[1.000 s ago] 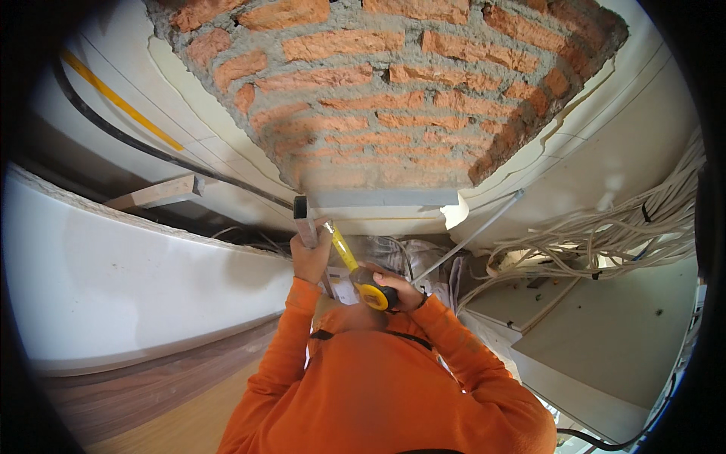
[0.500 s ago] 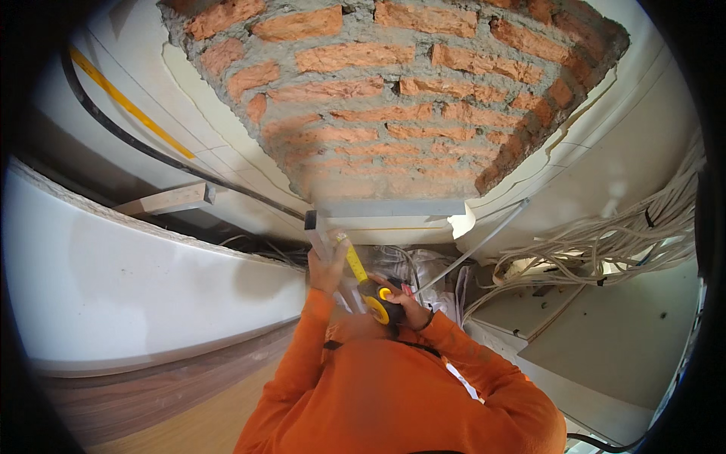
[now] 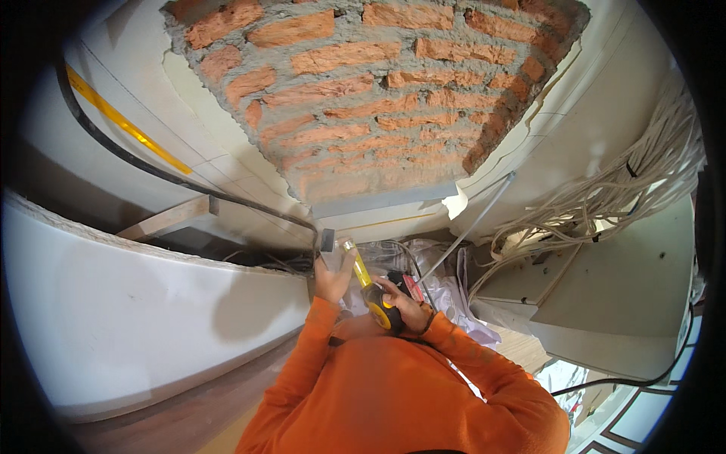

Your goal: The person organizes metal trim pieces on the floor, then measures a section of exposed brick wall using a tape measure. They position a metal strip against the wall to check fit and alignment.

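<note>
In front of my chest, my left hand (image 3: 331,281) is closed around a grey square metal tube (image 3: 328,244), whose end sticks up above the fingers. My right hand (image 3: 405,303) grips a black and yellow tape measure (image 3: 380,309). Its yellow blade (image 3: 361,271) is pulled out a short way, slanting up and left, and its tip is at my left fingertips. Whether the fingers pinch that tip cannot be made out.
Ahead is exposed brickwork (image 3: 344,57) with a grey strip (image 3: 386,200) beneath. A white panel (image 3: 151,303) stands at left, near a tube (image 3: 170,216) and black cable (image 3: 113,147). At right hang bundled cables (image 3: 575,223) by a thin rod (image 3: 469,227). Plastic sheeting (image 3: 446,280) lies below.
The view has shifted, showing more of the floor at lower right. My left hand and the tube sit slightly lower and further right. Both hands keep their holds, and the blade remains out.
</note>
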Demonstrator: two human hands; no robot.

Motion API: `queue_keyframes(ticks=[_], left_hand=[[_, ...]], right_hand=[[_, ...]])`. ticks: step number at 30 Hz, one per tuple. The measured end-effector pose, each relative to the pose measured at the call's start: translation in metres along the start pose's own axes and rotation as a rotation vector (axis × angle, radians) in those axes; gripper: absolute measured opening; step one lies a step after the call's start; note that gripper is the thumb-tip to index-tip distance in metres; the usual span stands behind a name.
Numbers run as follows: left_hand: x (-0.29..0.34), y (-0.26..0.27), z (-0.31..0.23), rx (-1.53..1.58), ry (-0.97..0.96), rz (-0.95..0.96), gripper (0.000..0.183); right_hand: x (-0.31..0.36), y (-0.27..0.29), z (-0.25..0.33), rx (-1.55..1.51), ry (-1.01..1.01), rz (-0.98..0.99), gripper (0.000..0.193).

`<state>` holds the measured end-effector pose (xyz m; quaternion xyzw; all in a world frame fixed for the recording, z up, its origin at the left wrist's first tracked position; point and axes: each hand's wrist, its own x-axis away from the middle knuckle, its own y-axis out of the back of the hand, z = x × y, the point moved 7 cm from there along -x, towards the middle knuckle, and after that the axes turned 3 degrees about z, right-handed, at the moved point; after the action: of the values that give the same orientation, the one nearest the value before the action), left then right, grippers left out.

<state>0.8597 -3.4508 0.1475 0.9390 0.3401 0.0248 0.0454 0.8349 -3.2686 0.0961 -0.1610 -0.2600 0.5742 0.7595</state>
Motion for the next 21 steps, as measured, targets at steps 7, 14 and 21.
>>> queue_keyframes(ticks=[7, 14, 21], left_hand=[[0.035, 0.037, 0.007, 0.004, -0.025, 0.050, 0.031], [0.066, 0.049, 0.011, 0.010, -0.013, 0.187, 0.033], [0.081, 0.028, 0.043, 0.102, 0.030, 0.472, 0.040]], right_hand=[[0.005, -0.063, 0.015, 0.234, 0.081, -0.114, 0.067], [0.025, -0.101, -0.012, 0.089, 0.147, -0.270, 0.071], [0.073, -0.141, -0.028, -0.235, 0.152, -0.550, 0.066]])
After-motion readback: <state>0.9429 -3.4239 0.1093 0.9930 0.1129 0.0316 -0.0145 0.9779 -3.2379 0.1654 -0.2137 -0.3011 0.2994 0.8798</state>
